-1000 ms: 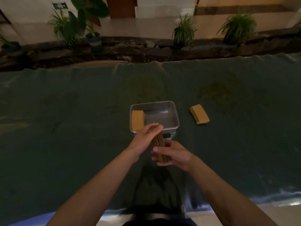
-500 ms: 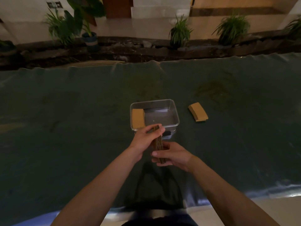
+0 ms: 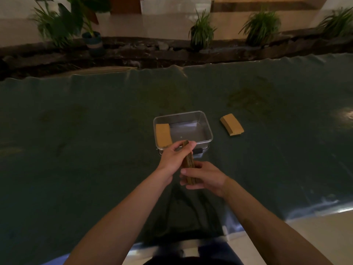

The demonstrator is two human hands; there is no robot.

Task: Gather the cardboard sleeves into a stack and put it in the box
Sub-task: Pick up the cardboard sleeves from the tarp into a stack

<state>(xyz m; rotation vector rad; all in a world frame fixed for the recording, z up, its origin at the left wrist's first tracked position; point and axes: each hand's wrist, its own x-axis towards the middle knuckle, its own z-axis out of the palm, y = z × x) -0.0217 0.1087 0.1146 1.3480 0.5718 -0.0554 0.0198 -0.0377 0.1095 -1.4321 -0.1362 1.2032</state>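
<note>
Near the desk's front edge, the left hand (image 3: 172,158) pinches the far end and the right hand (image 3: 205,175) cups the near end of the edge-up sleeve stack (image 3: 189,163), its long axis pointing at the clear box (image 3: 208,129) just beyond.

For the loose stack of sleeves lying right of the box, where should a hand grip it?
Judging by its pose, the loose stack lies flat on the dark cloth, clear of the box. Come from above and pinch its two long side edges, keeping the layers squared.
</note>
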